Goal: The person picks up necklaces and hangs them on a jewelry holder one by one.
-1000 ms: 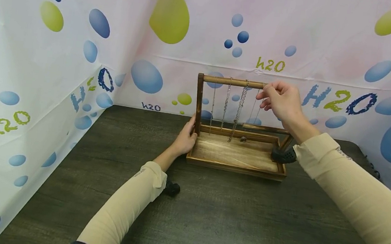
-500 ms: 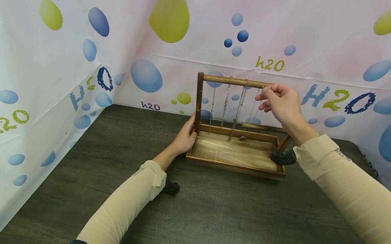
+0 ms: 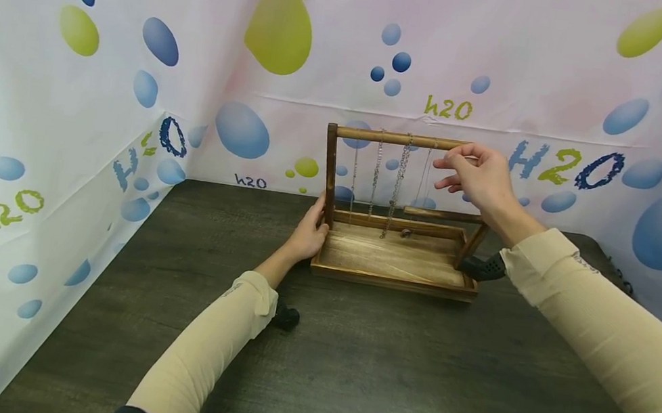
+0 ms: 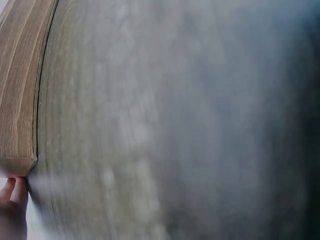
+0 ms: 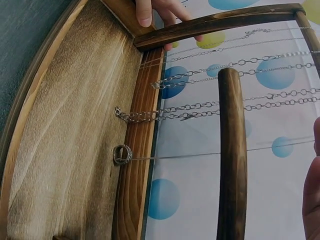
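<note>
A wooden jewelry stand (image 3: 384, 280) with a shallow tray base stands on the dark table. Several silver chains (image 3: 398, 180) hang from its upper bar (image 3: 376, 135). A thin necklace (image 3: 423, 176) hangs at their right; its ring-shaped pendant (image 5: 122, 155) lies against the tray floor in the right wrist view. My left hand (image 3: 307, 234) grips the stand's left end, thumb at the tray wall and fingers about the post. My right hand (image 3: 477, 174) is just right of the thin necklace, fingers loosely bent, seemingly holding nothing. It hides the bar's right end.
A lower, shorter bar (image 3: 443, 214) stands on the stand's right side. Behind the table (image 3: 386, 369) hangs a white backdrop (image 3: 337, 44) with coloured spots. A dark chain-like thing (image 3: 620, 273) lies at the table's far right edge.
My right hand has come away slightly to the right from the thin necklace, which now hangs on the upper bar. My left hand has stayed at the stand. The head view has shifted a little.
</note>
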`<state>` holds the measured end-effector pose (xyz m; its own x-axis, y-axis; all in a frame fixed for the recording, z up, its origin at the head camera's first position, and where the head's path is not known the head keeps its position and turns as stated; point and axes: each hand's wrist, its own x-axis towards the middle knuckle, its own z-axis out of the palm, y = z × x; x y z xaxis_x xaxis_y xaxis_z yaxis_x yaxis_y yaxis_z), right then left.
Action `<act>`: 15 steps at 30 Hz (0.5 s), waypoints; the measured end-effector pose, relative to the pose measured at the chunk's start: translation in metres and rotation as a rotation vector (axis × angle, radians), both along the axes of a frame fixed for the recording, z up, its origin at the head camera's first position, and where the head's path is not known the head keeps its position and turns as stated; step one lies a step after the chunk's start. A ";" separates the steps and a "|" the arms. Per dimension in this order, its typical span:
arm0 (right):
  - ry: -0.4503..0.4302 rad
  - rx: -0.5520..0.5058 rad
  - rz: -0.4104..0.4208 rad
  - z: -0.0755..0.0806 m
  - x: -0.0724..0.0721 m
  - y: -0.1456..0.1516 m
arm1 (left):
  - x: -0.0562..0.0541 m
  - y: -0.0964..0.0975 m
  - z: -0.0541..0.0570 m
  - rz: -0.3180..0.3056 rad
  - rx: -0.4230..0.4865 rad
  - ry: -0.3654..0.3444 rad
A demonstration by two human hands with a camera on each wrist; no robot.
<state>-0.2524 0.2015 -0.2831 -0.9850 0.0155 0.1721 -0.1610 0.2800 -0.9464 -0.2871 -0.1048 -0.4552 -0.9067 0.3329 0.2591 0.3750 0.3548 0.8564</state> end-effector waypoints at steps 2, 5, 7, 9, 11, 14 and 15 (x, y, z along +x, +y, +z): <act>0.010 -0.009 0.003 0.001 0.001 0.001 | -0.001 -0.002 0.001 -0.004 0.000 0.003; 0.034 -0.012 0.012 0.001 0.005 0.005 | -0.001 -0.007 0.003 -0.014 0.005 -0.007; 0.056 0.012 0.015 0.000 0.009 0.008 | -0.001 -0.011 0.003 -0.030 0.017 -0.035; 0.093 0.062 0.014 -0.003 0.014 0.013 | 0.000 -0.017 0.003 -0.046 0.024 -0.073; 0.139 0.154 -0.005 -0.007 0.022 0.019 | 0.001 -0.023 0.003 -0.061 0.023 -0.104; 0.209 0.308 -0.053 -0.013 0.036 0.032 | 0.006 -0.033 0.008 -0.069 -0.014 -0.090; 0.228 0.357 -0.071 -0.015 0.042 0.037 | 0.008 -0.036 0.012 -0.064 -0.040 -0.072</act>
<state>-0.2106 0.2388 -0.2978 -0.9196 -0.0185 0.3924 -0.3237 0.6016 -0.7303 -0.2794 -0.1409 -0.4432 -0.8993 0.3992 0.1788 0.3355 0.3670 0.8676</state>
